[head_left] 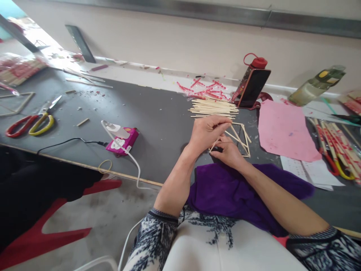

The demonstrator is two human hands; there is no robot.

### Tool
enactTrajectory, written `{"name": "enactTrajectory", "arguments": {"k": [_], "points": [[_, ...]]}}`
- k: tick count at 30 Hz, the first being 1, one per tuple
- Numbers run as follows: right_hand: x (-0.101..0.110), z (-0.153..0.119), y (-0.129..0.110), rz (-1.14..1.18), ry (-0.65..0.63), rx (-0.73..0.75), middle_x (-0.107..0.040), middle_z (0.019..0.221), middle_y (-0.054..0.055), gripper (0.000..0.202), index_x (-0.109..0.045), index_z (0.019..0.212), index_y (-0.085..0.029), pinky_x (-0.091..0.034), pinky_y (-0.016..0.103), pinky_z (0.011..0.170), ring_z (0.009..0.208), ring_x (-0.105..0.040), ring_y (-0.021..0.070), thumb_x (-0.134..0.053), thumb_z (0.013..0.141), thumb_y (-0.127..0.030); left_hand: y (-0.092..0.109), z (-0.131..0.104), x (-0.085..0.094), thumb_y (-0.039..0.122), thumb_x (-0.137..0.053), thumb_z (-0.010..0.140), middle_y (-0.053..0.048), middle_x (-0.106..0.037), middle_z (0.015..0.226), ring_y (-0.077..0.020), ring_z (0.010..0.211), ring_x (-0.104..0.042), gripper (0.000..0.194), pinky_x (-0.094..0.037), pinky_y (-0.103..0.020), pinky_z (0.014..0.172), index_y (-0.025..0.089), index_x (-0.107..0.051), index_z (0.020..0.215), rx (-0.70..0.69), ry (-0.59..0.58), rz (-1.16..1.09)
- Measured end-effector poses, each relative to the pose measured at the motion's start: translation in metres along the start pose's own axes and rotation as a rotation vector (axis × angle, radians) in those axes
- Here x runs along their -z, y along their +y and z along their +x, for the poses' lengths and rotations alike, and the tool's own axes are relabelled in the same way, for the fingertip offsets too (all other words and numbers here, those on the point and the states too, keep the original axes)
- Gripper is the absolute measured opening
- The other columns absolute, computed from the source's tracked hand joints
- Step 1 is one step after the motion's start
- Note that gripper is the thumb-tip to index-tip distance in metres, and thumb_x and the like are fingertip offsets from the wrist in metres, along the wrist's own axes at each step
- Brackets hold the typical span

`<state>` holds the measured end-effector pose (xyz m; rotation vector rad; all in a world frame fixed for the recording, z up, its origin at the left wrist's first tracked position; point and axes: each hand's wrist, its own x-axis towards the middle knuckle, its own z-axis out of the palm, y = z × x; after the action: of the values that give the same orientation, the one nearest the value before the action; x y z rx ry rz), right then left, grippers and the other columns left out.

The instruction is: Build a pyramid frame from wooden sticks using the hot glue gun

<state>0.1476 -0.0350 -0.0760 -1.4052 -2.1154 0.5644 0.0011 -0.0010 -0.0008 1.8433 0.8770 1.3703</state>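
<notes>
A small frame of thin wooden sticks [248, 148] is on the grey table between my hands. My left hand [208, 130] is closed at its upper left, thumb and fingers pinched together on the sticks. Lower down, my right hand [231, 153] pinches the frame's lower left corner between thumb and finger. My fingers hide part of the left side of the frame. Just beyond my left hand lies a pile of loose wooden sticks [213, 107]. A purple cloth [222, 188] is spread under my right forearm.
A phone [255, 88] leans on a red-capped bottle [258, 62]. Pink paper [286, 130] lies to the right, near a tilted green bottle [317, 86]. Leftward are a purple box [128, 143] with cables and scissors [42, 120]. Red-and-white wrapper scraps [207, 90] lie by the wall.
</notes>
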Motion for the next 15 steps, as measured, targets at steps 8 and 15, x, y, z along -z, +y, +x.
{"name": "enactTrajectory", "arguments": {"k": [8,15], "points": [[0.0003,0.0012,-0.0021,-0.027,0.018,0.002,-0.064,0.107,0.006,0.018,-0.076,0.092,-0.025,-0.043,0.043,0.096,0.108,-0.055,0.0261,-0.069,0.075,-0.024,-0.0007,0.0007,-0.0007,0.02,-0.065,0.08,-0.002,-0.074,0.083,-0.0121,0.076,-0.069,0.011,-0.053,-0.02,0.069,0.019,-0.075,0.086,-0.002,-0.006,-0.016],[0.0002,0.0018,-0.0041,-0.033,0.039,-0.005,-0.064,0.106,0.005,0.017,-0.076,0.09,-0.025,-0.044,0.04,0.094,0.103,-0.056,0.0244,-0.069,0.074,-0.022,-0.0015,0.001,-0.001,0.022,-0.065,0.08,-0.001,-0.074,0.083,-0.0125,0.075,-0.069,0.012,-0.054,-0.022,0.069,0.02,-0.075,0.087,0.034,-0.002,0.009]]}}
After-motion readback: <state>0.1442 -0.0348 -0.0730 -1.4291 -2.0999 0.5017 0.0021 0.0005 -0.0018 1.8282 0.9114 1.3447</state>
